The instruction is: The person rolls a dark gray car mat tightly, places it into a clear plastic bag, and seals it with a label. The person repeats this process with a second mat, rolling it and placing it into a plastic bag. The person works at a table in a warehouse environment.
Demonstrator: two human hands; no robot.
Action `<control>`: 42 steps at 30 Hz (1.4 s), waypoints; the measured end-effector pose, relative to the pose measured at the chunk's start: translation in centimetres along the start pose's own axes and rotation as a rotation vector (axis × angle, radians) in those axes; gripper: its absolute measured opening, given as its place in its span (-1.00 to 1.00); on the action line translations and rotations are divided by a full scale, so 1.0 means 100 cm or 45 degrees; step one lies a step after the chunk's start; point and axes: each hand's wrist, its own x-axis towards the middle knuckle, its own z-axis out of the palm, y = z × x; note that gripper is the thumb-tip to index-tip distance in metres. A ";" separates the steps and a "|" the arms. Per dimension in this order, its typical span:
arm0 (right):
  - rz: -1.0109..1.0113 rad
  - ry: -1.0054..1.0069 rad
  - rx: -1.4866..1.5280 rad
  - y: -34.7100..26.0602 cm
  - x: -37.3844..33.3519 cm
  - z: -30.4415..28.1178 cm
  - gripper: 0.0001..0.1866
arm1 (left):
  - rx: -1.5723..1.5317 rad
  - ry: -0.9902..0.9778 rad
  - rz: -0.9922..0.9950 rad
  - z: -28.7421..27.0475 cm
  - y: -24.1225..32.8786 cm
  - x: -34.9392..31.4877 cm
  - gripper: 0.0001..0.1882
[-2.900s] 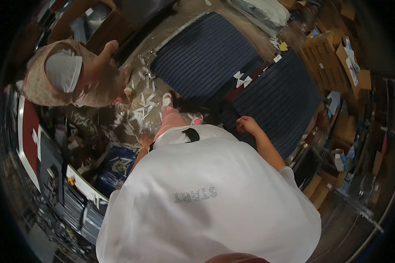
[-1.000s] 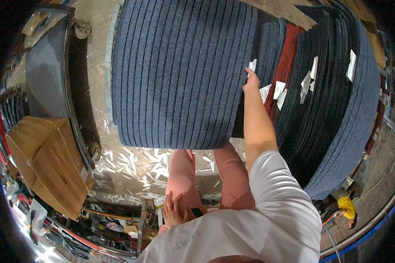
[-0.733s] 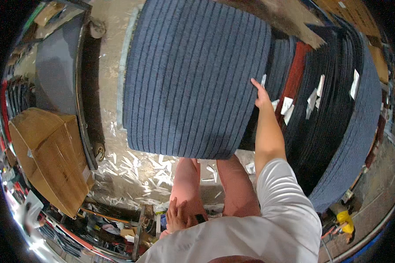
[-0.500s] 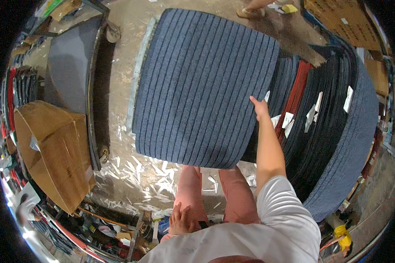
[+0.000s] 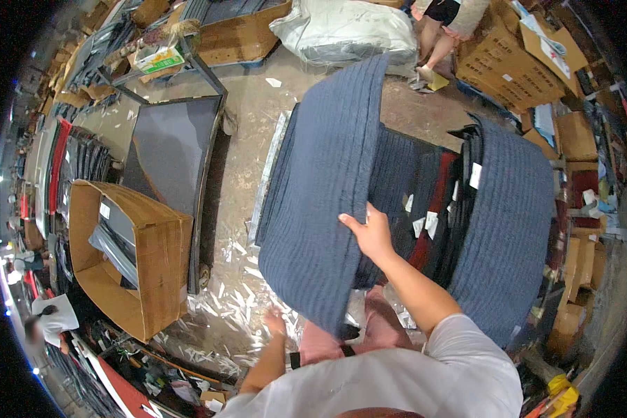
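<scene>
Pinching, with the right hand, the raised edge of a blue ribbed mat extending leftward from the fingers; probably best supporting its lower corner with the left hand, too blurred for telling finger closure.

Raised mat blocks middle; gap left, before carton.

From the mat, the sack lies at twelve o'clock, a stack at three, scraps on the floor at seven, the box at nine, the trolley at ten.
</scene>
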 end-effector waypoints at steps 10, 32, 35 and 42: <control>-0.347 -0.009 -0.289 -0.257 -0.141 -0.020 -0.55 | -0.501 -0.720 0.018 -0.119 0.265 0.162 0.00; -0.737 1.412 0.163 -0.293 -0.653 -0.201 -0.71 | -0.575 -1.212 0.482 -0.056 0.445 -0.154 0.19; -0.808 1.616 0.134 -0.279 -0.727 -0.214 -0.71 | -0.517 -1.324 0.672 -0.022 0.469 -0.262 0.18; -0.818 1.884 0.050 -0.252 -0.909 -0.256 -0.73 | -0.321 -1.631 0.714 0.105 0.395 -0.472 0.14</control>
